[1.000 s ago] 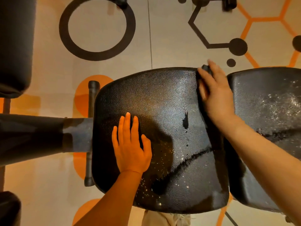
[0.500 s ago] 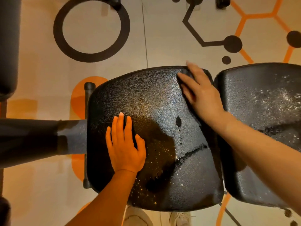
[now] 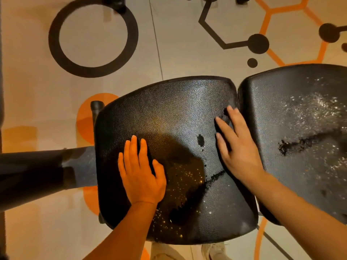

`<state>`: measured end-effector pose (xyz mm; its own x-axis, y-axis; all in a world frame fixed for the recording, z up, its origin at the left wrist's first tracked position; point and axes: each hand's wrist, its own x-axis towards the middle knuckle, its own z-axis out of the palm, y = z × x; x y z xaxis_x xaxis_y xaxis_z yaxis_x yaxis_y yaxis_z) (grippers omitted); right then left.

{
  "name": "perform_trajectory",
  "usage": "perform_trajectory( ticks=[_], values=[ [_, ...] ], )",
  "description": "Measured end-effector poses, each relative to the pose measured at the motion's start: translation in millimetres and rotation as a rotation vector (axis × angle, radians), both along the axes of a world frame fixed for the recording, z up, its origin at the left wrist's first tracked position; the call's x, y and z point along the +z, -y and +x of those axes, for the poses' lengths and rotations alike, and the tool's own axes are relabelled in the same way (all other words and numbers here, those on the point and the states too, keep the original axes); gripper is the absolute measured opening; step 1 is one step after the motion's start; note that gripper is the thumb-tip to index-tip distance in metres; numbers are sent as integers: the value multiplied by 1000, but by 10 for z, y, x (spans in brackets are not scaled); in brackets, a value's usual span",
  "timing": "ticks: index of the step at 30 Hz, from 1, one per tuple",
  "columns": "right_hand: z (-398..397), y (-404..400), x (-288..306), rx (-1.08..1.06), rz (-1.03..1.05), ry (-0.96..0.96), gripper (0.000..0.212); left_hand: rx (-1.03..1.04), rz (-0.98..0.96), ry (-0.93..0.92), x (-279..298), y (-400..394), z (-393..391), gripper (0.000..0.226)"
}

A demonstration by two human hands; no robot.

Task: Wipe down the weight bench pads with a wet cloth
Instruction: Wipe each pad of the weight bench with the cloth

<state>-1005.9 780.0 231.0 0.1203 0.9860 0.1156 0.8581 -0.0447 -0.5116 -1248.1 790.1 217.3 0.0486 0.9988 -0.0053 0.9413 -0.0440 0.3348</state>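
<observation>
The black textured seat pad (image 3: 169, 113) fills the middle of the head view, with a dark wet patch and bright specks near its front. A second black pad (image 3: 293, 113), speckled white and cracked, adjoins it on the right. My left hand (image 3: 139, 171) lies flat and open on the seat pad's left half. My right hand (image 3: 238, 147) presses down near the seat pad's right edge, by the gap between the pads. A dark cloth (image 3: 225, 118) shows only as a small piece between its fingers; the rest is hidden under the palm.
The bench's dark frame beam (image 3: 37, 169) runs off to the left, with a crossbar end (image 3: 96, 106) behind the pad. The floor (image 3: 178, 44) carries black and orange circle and hexagon markings. My shoes (image 3: 214, 250) show below the pad's front edge.
My right hand slid with the cloth from the seat pad's far edge toward me along its right side. My left hand stayed flat in the same spot.
</observation>
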Motion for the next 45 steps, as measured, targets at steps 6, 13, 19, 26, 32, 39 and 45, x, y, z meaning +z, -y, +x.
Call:
perform_trajectory(
  ticks=[6,13,19,26,32,39,45],
  values=[
    [158,-1066,-6,-132,105,-10,38,-1,5,-18,22,-9,14,60],
    [-82,-175,8,-107,7,-59,44,4,0,-7,54,-20,7,61],
    [-133,380,37,-31,-25,-6,42,-4,18,-22,56,-22,19,61],
    [176,-633,-7,-11,103,93,40,16,45,12,48,-21,38,59],
    [121,-235,-14,173,84,101,40,14,75,-9,22,-4,4,59],
    [270,584,60,374,28,131,39,21,70,-17,37,7,33,60],
    [294,-88,-25,214,128,190,28,26,63,-13,40,6,38,60]
  ],
)
